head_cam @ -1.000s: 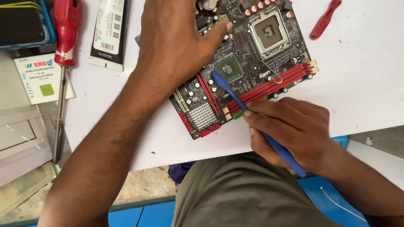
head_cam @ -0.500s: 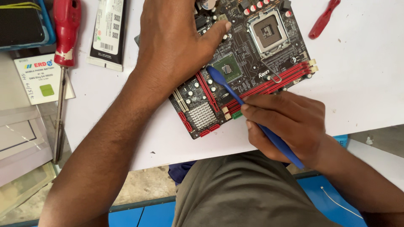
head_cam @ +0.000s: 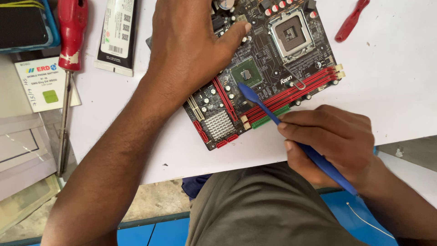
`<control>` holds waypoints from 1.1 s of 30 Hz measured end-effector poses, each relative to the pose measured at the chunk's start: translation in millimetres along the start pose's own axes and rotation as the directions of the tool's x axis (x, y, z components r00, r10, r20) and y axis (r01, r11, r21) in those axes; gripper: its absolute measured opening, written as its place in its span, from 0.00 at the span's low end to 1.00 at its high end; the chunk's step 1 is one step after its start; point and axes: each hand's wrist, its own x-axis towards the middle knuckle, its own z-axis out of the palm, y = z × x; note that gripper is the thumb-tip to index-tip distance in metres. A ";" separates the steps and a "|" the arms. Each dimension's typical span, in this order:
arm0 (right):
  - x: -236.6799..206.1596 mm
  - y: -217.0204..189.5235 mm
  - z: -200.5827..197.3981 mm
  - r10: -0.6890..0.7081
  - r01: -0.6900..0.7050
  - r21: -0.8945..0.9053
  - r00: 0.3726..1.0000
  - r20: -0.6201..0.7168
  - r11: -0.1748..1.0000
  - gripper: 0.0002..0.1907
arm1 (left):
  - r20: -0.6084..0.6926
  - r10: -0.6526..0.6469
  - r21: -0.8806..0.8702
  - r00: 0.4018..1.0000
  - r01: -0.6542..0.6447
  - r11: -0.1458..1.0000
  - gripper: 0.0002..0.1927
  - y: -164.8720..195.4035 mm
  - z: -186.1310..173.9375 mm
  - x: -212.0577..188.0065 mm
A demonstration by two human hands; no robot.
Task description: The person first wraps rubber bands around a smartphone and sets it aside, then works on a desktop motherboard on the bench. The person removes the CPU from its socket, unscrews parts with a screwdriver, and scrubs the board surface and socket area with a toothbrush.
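**Clerk:** White worktop (head_cam: 387,77), item one: dark circuit board (head_cam: 273,68) with red slots, lying flat near the front edge, its upper part under the left hand.

**Checker:** Left hand (head_cam: 191,45)?

**Clerk:** Palm down on the board's upper left, fingers spread and pressing it flat; nothing gripped. Same placing as a second ago.

**Checker:** Right hand (head_cam: 332,141)?

**Clerk:** Fingers closed around a blue plastic pry tool (head_cam: 273,116), held like a pen. Its flat tip rests at the lower left edge of the small green chip (head_cam: 246,73) mid-board. A second ago the tip lay a little lower, over the red slots; it has crept up to the chip.

**Checker:** Meaning?

**Clerk:** In my judgement, work is now centred on that chip, the board steadied for it.

**Checker:** Other stock?

**Clerk:** Red-handled screwdriver (head_cam: 70,54) far left, a black-and-white flat pack (head_cam: 117,34) beside it, a small red tool (head_cam: 351,20) upper right, well apart from both hands.
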 end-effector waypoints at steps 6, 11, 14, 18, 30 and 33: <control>-11.0 0.7 -7.2 0.051 -0.051 -0.036 0.999 0.004 0.998 0.12 | 0.015 -0.017 0.024 1.000 0.017 1.000 0.23 -1.1 1.0 -0.2; -15.5 4.5 -2.7 0.040 -0.043 -0.084 0.998 -0.038 0.996 0.13 | 0.029 -0.043 0.017 0.999 0.043 0.999 0.23 0.3 0.7 -0.6; -15.4 4.3 0.6 0.017 -0.025 -0.137 0.998 -0.054 0.990 0.13 | 0.032 -0.045 0.010 0.998 0.045 0.999 0.23 0.5 0.5 -0.3; -11.1 4.2 2.6 0.015 -0.027 -0.177 0.997 -0.069 0.984 0.13 | 0.018 -0.025 0.016 1.000 0.025 1.000 0.23 0.9 1.6 -0.4; -3.1 8.5 12.3 -0.043 0.036 -0.137 0.998 -0.045 0.990 0.13 | 0.026 -0.033 0.002 0.999 0.033 0.999 0.23 0.9 0.5 1.1; -0.7 9.5 12.6 -0.032 0.018 -0.144 0.995 -0.095 0.989 0.12 | -0.055 -0.034 -0.082 0.998 0.029 0.996 0.17 1.3 -0.6 1.4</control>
